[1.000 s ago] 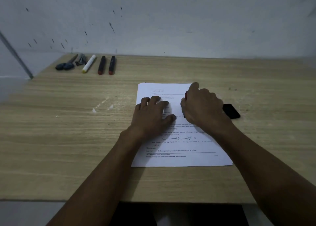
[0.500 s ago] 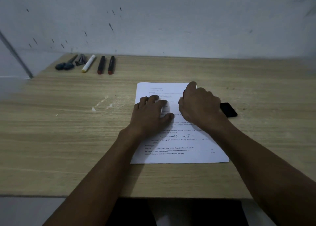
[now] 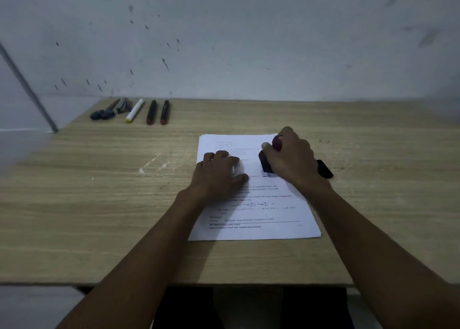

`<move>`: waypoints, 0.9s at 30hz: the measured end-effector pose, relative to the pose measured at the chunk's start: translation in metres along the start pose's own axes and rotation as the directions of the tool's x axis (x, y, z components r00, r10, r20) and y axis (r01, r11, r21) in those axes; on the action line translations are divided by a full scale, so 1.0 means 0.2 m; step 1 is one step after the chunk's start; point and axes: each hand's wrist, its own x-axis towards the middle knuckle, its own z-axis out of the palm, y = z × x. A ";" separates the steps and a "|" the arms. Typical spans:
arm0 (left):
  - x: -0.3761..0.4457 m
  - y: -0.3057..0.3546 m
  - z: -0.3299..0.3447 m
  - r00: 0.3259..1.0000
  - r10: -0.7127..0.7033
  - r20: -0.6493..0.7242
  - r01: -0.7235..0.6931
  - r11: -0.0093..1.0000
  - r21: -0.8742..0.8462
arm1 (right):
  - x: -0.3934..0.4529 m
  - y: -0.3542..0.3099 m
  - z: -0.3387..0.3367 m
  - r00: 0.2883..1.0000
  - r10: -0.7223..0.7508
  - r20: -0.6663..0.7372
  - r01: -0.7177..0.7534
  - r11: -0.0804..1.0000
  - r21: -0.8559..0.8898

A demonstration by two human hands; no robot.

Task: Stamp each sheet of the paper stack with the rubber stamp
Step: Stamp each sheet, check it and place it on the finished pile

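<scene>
At far left rear of the wooden table (image 3: 99, 204): scissors (image 3: 104, 113), one white marker (image 3: 135, 110), two black markers (image 3: 157, 112). Centre: paper stack (image 3: 254, 224), printed sheet on top. Left hand (image 3: 219, 176) lies flat on it, fingers spread. Right hand (image 3: 291, 156) is closed around the rubber stamp (image 3: 265, 163), base tilted, touching the sheet. Black pad (image 3: 324, 169) just right of stack.
</scene>
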 end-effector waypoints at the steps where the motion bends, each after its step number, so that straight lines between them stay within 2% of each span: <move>1: 0.00 0.00 0.00 1.000 -0.003 0.006 0.003 1.000 -0.008 | 0.01 0.03 -0.02 0.999 0.019 -0.029 -0.016 0.997 0.078; 3: 0.01 -0.01 0.00 1.000 0.004 -0.021 -0.005 0.999 -0.050 | 0.03 0.09 -0.08 0.995 0.051 -0.082 -0.036 0.984 0.174; 5: 0.02 -0.01 0.01 0.994 0.012 -0.105 -0.024 0.993 -0.115 | 0.05 0.15 -0.15 0.987 0.090 -0.134 -0.063 0.978 0.198; 11: 0.03 0.09 -0.01 0.960 0.061 -0.274 -0.151 0.935 -0.322 | 0.08 0.36 -0.30 0.971 0.114 -0.210 -0.101 0.992 0.072; 19: 0.05 0.23 0.05 0.921 0.091 -0.380 -0.239 0.900 -0.364 | 0.06 0.43 -0.33 0.986 0.084 -0.145 -0.090 0.995 -0.036; 27: 0.05 0.20 0.03 0.900 0.045 -0.434 -0.232 0.892 -0.387 | 0.07 0.41 -0.30 0.993 0.052 -0.103 -0.060 0.996 -0.072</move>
